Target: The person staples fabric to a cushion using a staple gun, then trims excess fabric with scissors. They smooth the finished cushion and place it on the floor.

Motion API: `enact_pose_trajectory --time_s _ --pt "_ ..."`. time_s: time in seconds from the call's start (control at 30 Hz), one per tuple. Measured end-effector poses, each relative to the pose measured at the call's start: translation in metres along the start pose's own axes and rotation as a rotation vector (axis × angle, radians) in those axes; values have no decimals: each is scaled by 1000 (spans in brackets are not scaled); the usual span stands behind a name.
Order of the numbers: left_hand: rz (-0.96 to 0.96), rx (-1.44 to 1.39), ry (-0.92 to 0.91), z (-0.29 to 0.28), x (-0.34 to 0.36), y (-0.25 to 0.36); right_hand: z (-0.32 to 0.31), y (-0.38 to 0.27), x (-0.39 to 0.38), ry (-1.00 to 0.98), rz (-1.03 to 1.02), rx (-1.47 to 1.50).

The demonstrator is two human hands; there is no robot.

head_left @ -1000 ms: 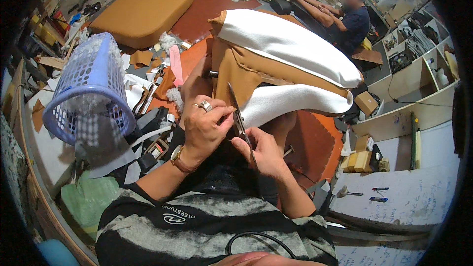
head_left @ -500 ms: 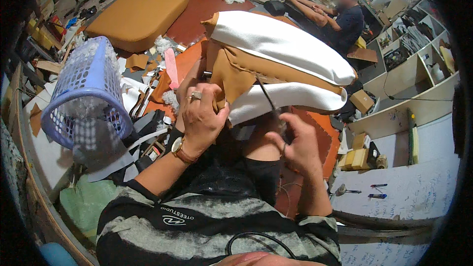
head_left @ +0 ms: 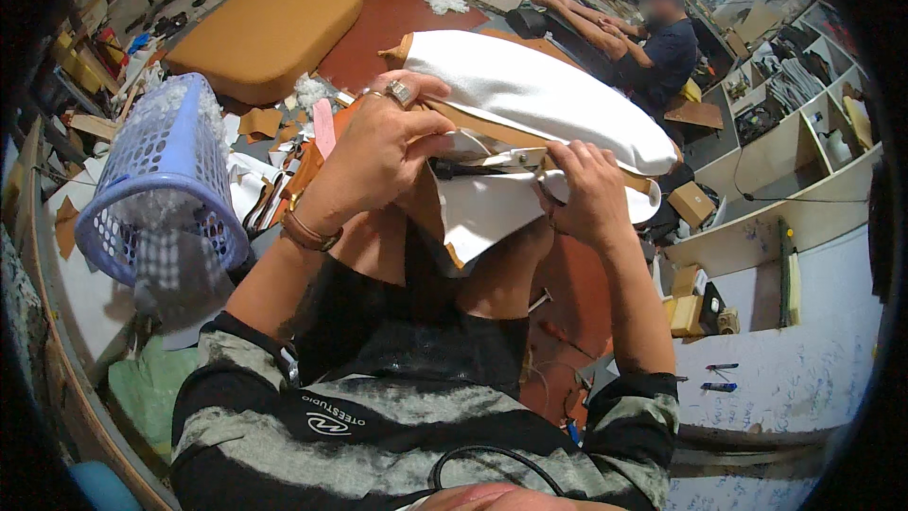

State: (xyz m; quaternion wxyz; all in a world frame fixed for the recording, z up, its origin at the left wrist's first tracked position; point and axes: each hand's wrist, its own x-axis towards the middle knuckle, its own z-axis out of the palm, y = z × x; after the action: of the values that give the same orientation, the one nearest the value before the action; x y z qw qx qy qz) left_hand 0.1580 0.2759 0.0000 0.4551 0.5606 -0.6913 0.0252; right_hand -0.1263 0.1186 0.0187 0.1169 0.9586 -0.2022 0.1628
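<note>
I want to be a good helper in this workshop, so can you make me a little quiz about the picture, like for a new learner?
1. Which hand holds the silver metal scissors?

2. True or false: the blue plastic basket has solid walls with no holes.

3. Pick one. The left hand pinches:
A) a green sack
B) the white and tan soft fabric piece
C) a blue pen

Key
1. The right hand.
2. False; its walls are full of holes.
3. B.
</note>
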Motion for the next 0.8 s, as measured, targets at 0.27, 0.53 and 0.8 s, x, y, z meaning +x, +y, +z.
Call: enact_pose_trajectory --time_s 0.27,0.53,0.8 --pt "-31 -94 -57 -7 10 -5 29 4 0 -19 -54 141" --pt "10 -56 -106 -13 13 -11 25 -20 9 71 -60 223" --pt "-29 -90 -117 -22 10 -13 36 -24 -4 -58 37 251"
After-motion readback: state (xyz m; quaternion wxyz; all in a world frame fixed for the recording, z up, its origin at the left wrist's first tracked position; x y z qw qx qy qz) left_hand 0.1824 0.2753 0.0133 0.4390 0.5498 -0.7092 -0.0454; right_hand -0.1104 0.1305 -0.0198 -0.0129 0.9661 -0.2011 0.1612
